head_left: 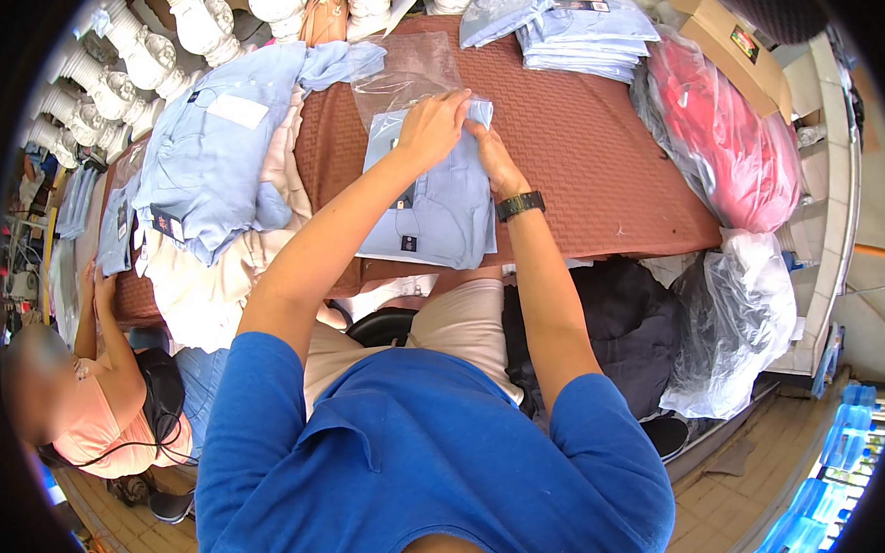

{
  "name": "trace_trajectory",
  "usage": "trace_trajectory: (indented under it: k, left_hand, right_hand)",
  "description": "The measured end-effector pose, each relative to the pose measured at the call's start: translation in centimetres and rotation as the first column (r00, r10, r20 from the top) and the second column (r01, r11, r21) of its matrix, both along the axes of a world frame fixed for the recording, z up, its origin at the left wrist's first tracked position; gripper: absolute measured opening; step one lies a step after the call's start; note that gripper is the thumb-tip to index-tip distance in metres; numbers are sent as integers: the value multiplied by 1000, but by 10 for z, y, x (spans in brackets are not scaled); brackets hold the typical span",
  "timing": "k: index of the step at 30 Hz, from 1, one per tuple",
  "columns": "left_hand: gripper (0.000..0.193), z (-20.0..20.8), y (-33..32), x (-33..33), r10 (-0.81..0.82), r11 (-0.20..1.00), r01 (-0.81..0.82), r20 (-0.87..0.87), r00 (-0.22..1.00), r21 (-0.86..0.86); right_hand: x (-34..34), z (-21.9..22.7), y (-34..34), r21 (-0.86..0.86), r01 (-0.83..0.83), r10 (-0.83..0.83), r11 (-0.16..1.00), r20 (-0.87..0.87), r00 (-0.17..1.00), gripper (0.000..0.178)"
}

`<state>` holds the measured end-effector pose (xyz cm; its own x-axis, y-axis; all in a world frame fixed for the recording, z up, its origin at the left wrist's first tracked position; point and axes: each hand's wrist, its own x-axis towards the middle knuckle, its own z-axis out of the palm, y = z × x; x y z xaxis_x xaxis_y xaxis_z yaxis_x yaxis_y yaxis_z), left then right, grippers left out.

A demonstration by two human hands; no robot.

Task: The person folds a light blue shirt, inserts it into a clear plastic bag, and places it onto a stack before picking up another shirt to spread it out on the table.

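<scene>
— What lay under the hands?
— A folded light-blue shirt (438, 203), flat on the brown table cover near the frame's upper centre, with small dark tags near its lower edge.
— And beyond it?
— A clear plastic bag (401, 75), crumpled and open, touched the shirt's top edge, toward the top of the frame.

A brown quilted table (595, 164) is carrying a folded light-blue shirt (440, 213) at centre, heaped garments (214, 158) upper left, and stacked bagged shirts (580, 33) at top.
</scene>
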<state>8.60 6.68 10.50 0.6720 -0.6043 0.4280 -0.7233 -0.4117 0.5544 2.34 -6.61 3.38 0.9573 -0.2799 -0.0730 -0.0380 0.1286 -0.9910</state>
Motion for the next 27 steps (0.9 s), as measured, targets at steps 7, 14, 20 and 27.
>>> trace_trajectory:
  k: [7, 14, 20, 27]
  left_hand:
    - [31, -9, -5, 5, -30, 996, 30, 0, 1000, -79]
    - [31, -19, 1, 5, -32, 999, 36, 103, 994, -39]
    - [33, -16, -2, 5, -65, 995, 58, -82, 995, -79]
    - [36, -31, -3, 5, -64, 994, 54, 104, 992, 97]
  right_hand:
    - [7, 13, 18, -49, 43, -45, 998, -22, 999, 52]
    - [16, -5, 29, -304, 289, -271, 908, 102, 957, 50]
    - [10, -9, 18, -93, 169, -164, 981, 58, 985, 46]
    - [6, 1, 24, -151, 275, -281, 949, -15, 960, 44]
